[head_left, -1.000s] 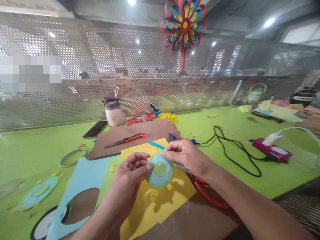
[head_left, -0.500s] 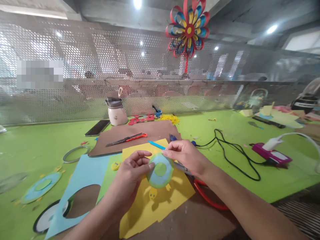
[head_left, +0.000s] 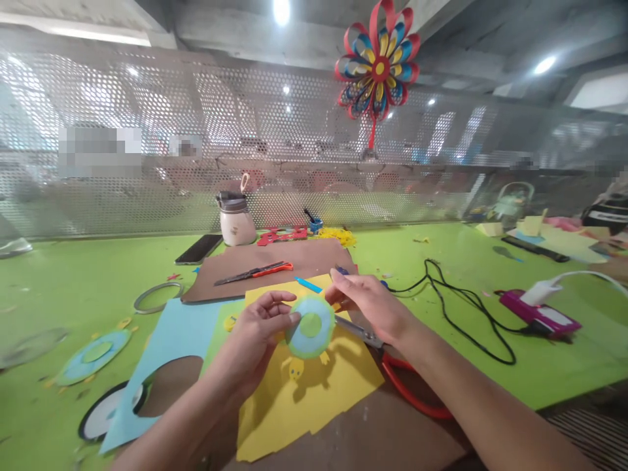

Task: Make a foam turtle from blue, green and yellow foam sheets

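Note:
A turtle-like paper figure [head_left: 296, 337] with a blue ring, a green centre and a yellow head and feet is in my left hand [head_left: 267, 324]. The thumb of that hand presses on its left rim. My right hand [head_left: 367, 301] is by the figure's upper right edge, fingers partly curled and thumb and finger apart; I see nothing held in it. Below lies a yellow paper sheet [head_left: 269, 418]. Red-handled scissors [head_left: 417, 392] lie partly under my right forearm. A blue pen-like stick [head_left: 308, 284] rests beyond the figure.
A red-handled cutter [head_left: 255, 272] lies on brown board [head_left: 206, 278]. Left are blue paper with a round hole [head_left: 167, 327], another paper turtle [head_left: 73, 366] and a tape roll [head_left: 93, 418]. Behind stand a phone [head_left: 199, 249] and bottle [head_left: 235, 222]. A black cable [head_left: 471, 314] reaches a purple power strip [head_left: 540, 314].
My right thumb and finger have come off the paper figure's top right edge and spread apart. My left hand keeps its hold. The view has shifted slightly.

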{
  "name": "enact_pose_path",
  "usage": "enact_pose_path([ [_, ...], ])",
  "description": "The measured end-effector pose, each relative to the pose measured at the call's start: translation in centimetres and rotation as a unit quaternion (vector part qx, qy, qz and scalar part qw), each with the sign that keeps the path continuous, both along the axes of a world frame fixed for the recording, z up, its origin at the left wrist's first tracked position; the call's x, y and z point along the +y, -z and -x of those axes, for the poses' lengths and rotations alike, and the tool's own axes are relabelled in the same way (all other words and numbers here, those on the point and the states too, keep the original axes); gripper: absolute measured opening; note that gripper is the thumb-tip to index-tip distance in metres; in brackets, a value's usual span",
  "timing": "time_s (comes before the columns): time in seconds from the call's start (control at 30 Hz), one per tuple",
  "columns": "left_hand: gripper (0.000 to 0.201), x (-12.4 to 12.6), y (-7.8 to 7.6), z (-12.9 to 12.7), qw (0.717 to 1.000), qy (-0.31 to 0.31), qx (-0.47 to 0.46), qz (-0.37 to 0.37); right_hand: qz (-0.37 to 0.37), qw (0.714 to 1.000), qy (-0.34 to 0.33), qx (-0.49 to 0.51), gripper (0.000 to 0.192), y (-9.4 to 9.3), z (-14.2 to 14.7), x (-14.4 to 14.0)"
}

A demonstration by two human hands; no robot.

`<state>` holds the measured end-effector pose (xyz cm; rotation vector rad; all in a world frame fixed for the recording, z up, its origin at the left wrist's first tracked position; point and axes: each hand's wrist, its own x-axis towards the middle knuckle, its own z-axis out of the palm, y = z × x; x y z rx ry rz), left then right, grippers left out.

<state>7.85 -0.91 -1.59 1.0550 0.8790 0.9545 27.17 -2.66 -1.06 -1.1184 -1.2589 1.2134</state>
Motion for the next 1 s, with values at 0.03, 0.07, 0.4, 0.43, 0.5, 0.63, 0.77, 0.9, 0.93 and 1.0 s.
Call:
enact_pose_path([
  [0.03,0.035,0.1,0.0,0.0,1.000,-0.003,-0.002,-0.002,0.003,1.000,0.005,-0.002,0.048,0.2,0.0,0.1],
  [0.07,0.036,0.1,0.1,0.1,1.000,-0.006,-0.004,-0.004,0.005,1.000,0.008,-0.002,0.048,0.4,0.0,0.2],
  [0.4,0.042,-0.2,0.7,-0.4,1.000,0.000,0.003,-0.014,-0.035,0.998,-0.044,-0.025,0.030,1.6,0.5,0.5],
  [0.43,0.041,-0.3,0.7,-0.5,1.000,0.003,0.003,-0.014,-0.043,0.997,-0.038,-0.050,0.028,1.7,0.4,0.6],
  [0.5,0.040,-0.5,0.7,-0.5,1.000,0.007,0.005,-0.012,-0.053,0.993,-0.019,-0.101,0.027,2.1,0.2,0.6],
  [0.63,0.042,-0.6,0.6,-0.7,1.000,0.014,0.004,-0.004,-0.055,0.992,-0.007,-0.116,0.028,2.3,-0.1,0.5],
  [0.77,0.041,-0.3,0.5,-0.5,1.000,0.026,-0.002,-0.002,-0.036,0.997,-0.010,-0.069,0.030,2.0,0.3,0.2],
  [0.9,0.047,0.6,0.4,0.5,0.999,0.052,-0.002,-0.003,0.001,0.999,-0.050,-0.006,0.036,1.4,0.4,0.2],
  [0.93,0.049,0.8,0.3,0.8,0.998,0.066,0.000,-0.005,0.002,0.999,-0.042,-0.002,0.041,1.2,0.2,0.3],
  [1.0,0.053,1.2,0.1,1.3,0.995,0.099,0.009,-0.011,-0.003,1.000,-0.007,-0.007,0.050,1.1,-0.3,0.5],
])
